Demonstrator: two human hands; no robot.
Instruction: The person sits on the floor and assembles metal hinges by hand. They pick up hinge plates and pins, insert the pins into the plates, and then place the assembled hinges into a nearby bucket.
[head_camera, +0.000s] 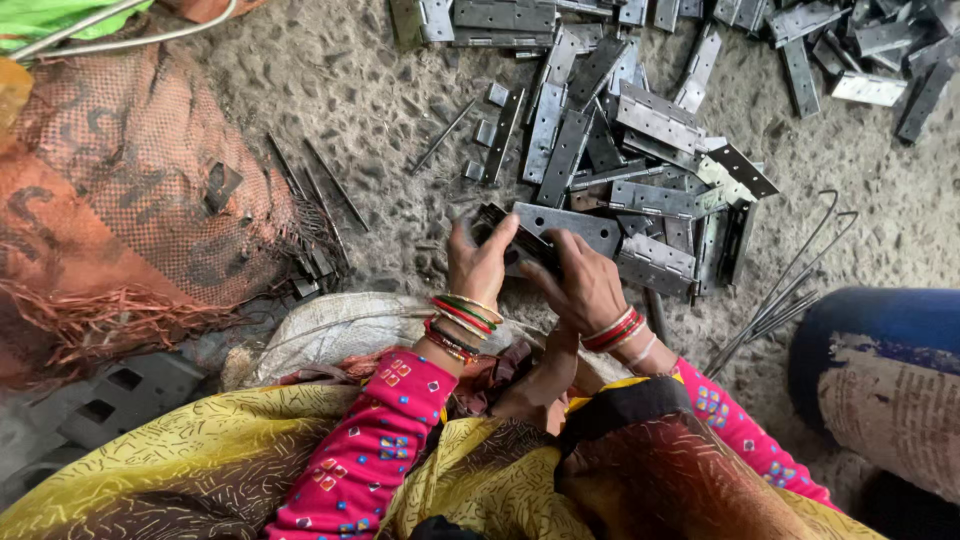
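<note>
A grey metal hinge (545, 232) sits between the two hands, just above the person's lap and at the near edge of the hinge pile (640, 170) that spreads across the rough, gritty ground (340, 90). Its flat leaf (585, 226) juts out to the right past the fingers, lying close over other hinges in the heap. The left hand (478, 262) grips the left end of the hinge, fingers curled shut around it with the thumb up along the top edge. The right hand (578, 282) is closed on the hinge from the near side, fingers pressed against its lower edge — how the fingertips meet underneath cannot be told, since the metal hides them. Both wrists carry stacked bangles in red, green and gold, and the sleeves are bright pink with small square patterns, over a yellow printed cloth (200, 470) draped across the lap. Thin metal pins (320, 180) lie loose on the ground to the left of the hands, near an orange mesh sack (130, 170). A bundle of bent wire rods (790, 290) lies well to the right — beside a blue barrel-like shape (880, 330) at the frame's edge.
</note>
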